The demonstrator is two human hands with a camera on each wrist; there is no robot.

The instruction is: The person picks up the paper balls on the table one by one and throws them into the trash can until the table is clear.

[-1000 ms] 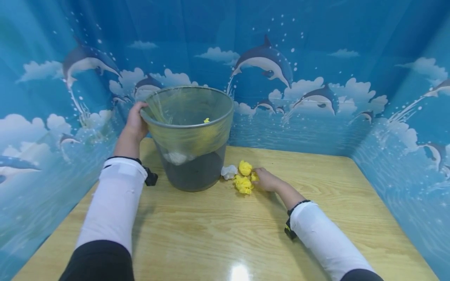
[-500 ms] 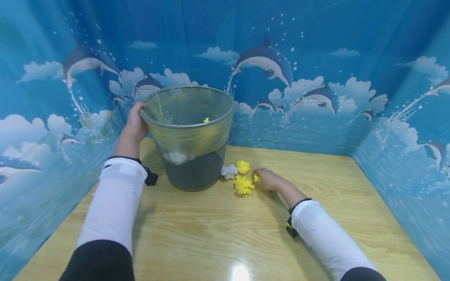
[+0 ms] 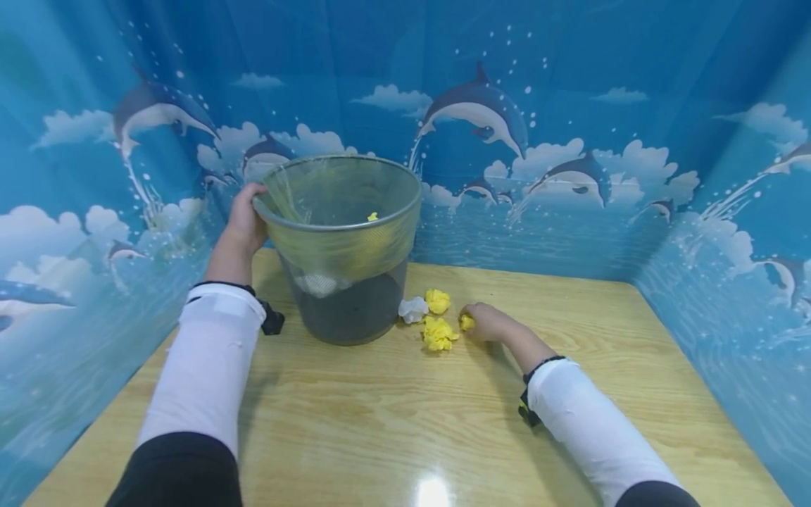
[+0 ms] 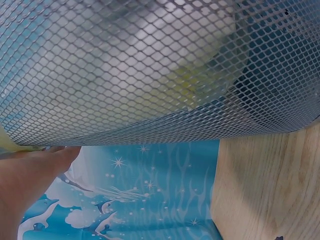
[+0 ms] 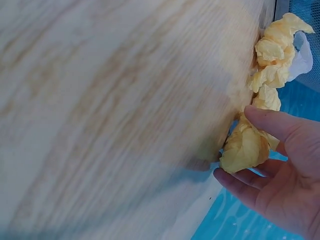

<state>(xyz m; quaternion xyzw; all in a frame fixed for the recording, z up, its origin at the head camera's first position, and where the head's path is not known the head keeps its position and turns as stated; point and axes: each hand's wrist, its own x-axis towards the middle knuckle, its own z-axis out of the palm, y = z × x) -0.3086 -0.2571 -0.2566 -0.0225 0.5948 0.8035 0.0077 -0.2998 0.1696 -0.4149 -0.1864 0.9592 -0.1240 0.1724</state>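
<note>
A grey wire-mesh wastebasket [image 3: 342, 303] stands upright at the table's left rear, with a thin translucent liner folded over its rim. My left hand [image 3: 246, 220] grips the rim on the left side; its fingertips are mostly hidden in the left wrist view. Right of the basket, my right hand [image 3: 491, 322] holds a crumpled yellow paper ball [image 5: 245, 147] between thumb and fingers, low over the table. Two other yellow paper balls, one behind [image 3: 438, 301] and one in front [image 3: 439, 334], lie close by with a white crumpled piece [image 3: 413, 310] touching or nearly touching the basket.
A pale wood-grain table [image 3: 393, 408] lies beneath everything. Blue dolphin-print curtains [image 3: 545, 211] enclose its back and sides. Inside the basket a bit of yellow [image 3: 372, 217] shows, and something whitish [image 3: 319, 284] appears through the mesh.
My right hand has drawn slightly right with its yellow paper ball, apart from the others. The rear yellow ball has shifted a little left against the white piece. My left hand stays still.
</note>
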